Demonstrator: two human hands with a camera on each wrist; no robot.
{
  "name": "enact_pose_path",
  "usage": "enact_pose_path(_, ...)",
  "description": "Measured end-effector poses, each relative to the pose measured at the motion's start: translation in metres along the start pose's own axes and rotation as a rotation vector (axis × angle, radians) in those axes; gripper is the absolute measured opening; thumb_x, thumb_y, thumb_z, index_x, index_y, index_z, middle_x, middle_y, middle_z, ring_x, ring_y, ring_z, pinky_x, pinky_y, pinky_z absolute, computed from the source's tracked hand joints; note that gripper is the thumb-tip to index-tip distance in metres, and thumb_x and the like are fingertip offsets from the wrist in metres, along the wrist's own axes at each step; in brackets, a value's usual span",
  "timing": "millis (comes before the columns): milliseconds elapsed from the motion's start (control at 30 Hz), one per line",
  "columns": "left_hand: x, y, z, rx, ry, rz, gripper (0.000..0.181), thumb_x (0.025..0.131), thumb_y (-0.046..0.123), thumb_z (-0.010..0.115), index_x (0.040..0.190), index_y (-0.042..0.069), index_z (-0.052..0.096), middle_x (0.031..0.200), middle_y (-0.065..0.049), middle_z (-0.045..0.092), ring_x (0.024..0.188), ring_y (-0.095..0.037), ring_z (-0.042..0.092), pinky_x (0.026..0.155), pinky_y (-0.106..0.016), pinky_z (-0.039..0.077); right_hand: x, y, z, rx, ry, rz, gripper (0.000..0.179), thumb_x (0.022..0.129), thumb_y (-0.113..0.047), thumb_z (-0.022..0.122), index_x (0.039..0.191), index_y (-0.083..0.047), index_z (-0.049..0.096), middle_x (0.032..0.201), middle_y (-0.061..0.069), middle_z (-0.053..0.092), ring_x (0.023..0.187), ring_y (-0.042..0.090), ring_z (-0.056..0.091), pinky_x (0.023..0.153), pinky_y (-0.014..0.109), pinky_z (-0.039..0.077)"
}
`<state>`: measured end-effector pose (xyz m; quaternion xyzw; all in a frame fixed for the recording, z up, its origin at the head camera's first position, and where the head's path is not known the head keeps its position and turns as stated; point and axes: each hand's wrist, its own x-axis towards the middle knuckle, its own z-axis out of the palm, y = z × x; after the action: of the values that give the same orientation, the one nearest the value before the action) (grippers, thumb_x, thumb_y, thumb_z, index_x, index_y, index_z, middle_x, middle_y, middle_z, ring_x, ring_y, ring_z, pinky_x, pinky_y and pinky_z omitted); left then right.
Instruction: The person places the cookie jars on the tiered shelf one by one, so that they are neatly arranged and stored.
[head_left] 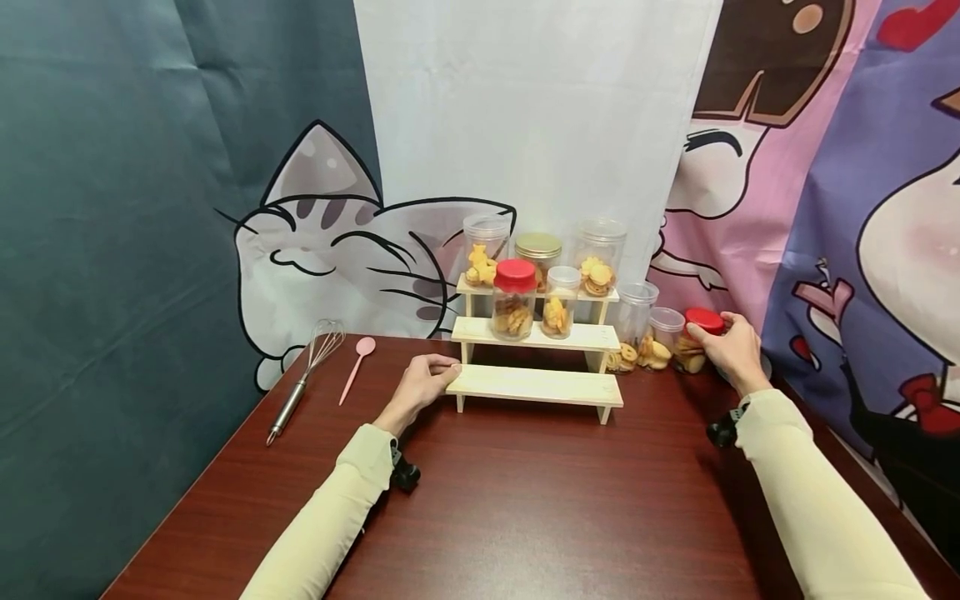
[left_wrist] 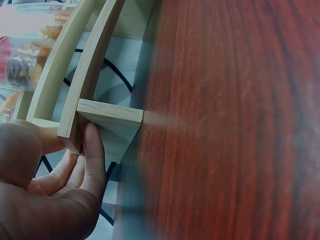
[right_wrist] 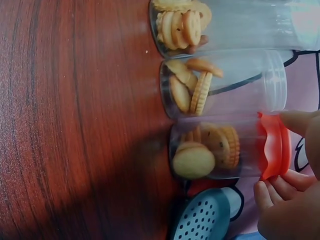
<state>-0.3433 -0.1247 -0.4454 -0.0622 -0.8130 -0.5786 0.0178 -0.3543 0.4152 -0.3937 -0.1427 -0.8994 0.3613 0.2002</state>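
My left hand point(head_left: 420, 387) pinches the left end of the lowest board of a three-step wooden display stand point(head_left: 536, 383). The left wrist view has its thumb above the board point(left_wrist: 90, 70) and its fingers beneath, beside the leg. Off to the stand's right, my right hand point(head_left: 735, 354) grips the red lid point(head_left: 703, 320) of a clear cookie jar. In the right wrist view this jar point(right_wrist: 205, 150) stands on the table, with round cookies inside. Next to it are a smaller clear-lidded jar point(right_wrist: 225, 85) and a taller clear jar point(right_wrist: 235, 25), both holding cookies.
On the middle step stand a red-lidded jar point(head_left: 514, 304) and a white-lidded jar point(head_left: 561, 304). Several jars, one gold-lidded point(head_left: 537, 250), occupy the top step. A whisk point(head_left: 303, 383) and pink spoon point(head_left: 357, 367) lie at left. A perforated grey-green utensil point(right_wrist: 202, 220) is near the right hand.
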Motion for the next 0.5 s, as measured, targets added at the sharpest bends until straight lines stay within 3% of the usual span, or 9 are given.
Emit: enact_pose_path(500,-0.0004,0.0001,0.0005,-0.009,-0.001,-0.003,0.028,0.102,0.017,0.075,0.124,-0.001,0.077,0.116,-0.021,0.079,0.089,-0.011,0.07,0.075,-0.018,0.055,0.0,0.0001,0.005,0.005,-0.007,0.029,0.086,0.101,-0.042,0.071,0.16,0.01,0.038,0.156,0.04,0.048,0.144,0.06,0.041,0.122,0.064,0.035)
